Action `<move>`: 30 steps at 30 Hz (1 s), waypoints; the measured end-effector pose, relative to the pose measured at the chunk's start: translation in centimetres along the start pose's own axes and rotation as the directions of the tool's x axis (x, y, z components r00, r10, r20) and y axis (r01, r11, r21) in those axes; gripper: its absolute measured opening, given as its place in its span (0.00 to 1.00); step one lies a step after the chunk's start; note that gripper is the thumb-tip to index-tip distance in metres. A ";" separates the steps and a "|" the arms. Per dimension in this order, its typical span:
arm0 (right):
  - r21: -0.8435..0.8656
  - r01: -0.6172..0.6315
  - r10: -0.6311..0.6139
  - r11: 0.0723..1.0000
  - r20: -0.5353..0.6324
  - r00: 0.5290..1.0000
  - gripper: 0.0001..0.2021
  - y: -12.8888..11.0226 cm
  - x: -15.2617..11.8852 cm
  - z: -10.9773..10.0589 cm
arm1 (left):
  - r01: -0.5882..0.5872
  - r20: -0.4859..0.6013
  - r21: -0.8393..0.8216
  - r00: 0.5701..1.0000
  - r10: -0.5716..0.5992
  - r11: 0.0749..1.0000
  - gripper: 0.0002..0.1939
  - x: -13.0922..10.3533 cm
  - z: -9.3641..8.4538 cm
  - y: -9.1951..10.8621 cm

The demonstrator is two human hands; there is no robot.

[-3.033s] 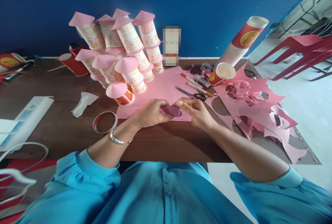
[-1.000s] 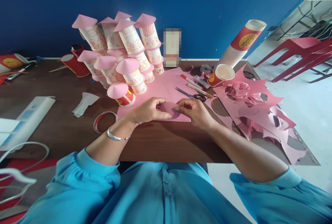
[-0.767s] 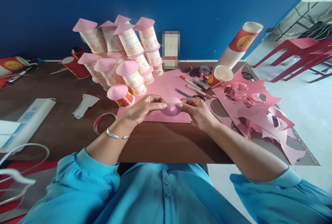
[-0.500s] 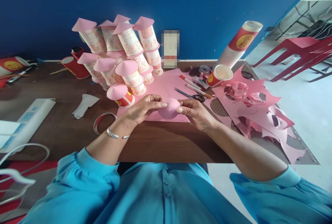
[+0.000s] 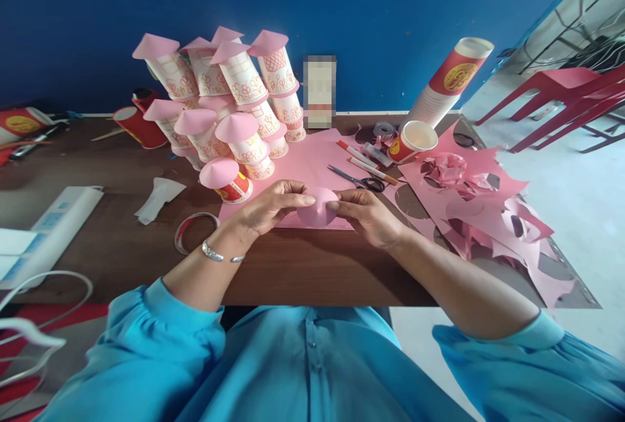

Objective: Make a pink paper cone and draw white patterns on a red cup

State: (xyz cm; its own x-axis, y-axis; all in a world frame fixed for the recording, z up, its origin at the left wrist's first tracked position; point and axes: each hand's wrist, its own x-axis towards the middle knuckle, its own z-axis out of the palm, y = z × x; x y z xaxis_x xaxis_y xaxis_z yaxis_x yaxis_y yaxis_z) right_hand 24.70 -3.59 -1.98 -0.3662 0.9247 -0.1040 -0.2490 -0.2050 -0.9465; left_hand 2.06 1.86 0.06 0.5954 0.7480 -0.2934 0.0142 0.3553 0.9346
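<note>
Between my hands is a small pink paper cone (image 5: 318,212), its tip turned toward me. My left hand (image 5: 279,204) pinches its left edge with thumb and fingers. On the opposite edge, the thumb and fingers of my right hand (image 5: 368,213) are closed. Beneath lies pink paper (image 5: 319,155) on the brown table (image 5: 293,269). Just beyond my hands rest scissors (image 5: 359,180) with black handles. To the left stand several stacked paper cups with drawn patterns (image 5: 243,83) and pink cone tops. The nearest is a red cup (image 5: 237,189) with a pink cone (image 5: 219,173) on it.
At right are cut pink paper scraps (image 5: 488,194), an upright paper cup (image 5: 414,140), a leaning cup stack (image 5: 452,80) and markers (image 5: 374,170). At left lie a tape roll (image 5: 180,234), crumpled white paper (image 5: 159,200) and a white power strip (image 5: 58,230). A blue wall (image 5: 371,12) bounds the back.
The pink cone has turned slightly so its tip shows more plainly. My right fingers have shifted a little on its edge. Both hands stay in nearly the same place.
</note>
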 end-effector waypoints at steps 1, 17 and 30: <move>0.027 0.010 -0.010 1.000 -0.008 1.000 0.25 -0.1 -0.1 0.0 | -0.003 -0.009 -0.021 1.000 0.003 1.000 0.20 0.0 -0.1 0.0; -0.019 -0.038 0.037 0.999 -0.038 0.999 0.24 0.5 0.2 0.3 | -0.012 -0.009 0.039 1.000 0.012 0.999 0.20 -0.2 1.0 0.4; 0.060 0.000 0.003 0.998 -0.058 0.998 0.21 -0.5 0.1 -0.7 | -0.034 0.003 -0.120 0.999 0.035 0.992 0.21 0.0 0.0 0.0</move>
State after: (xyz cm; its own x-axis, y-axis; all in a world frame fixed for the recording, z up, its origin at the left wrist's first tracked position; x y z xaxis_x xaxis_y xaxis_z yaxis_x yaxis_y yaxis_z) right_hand 25.40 -3.17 -1.72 -0.3143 0.9411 -0.1247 -0.3025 -0.2238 -0.9265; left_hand 2.05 1.83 0.02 0.5976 0.7585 -0.2600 -0.1030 0.3942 0.9132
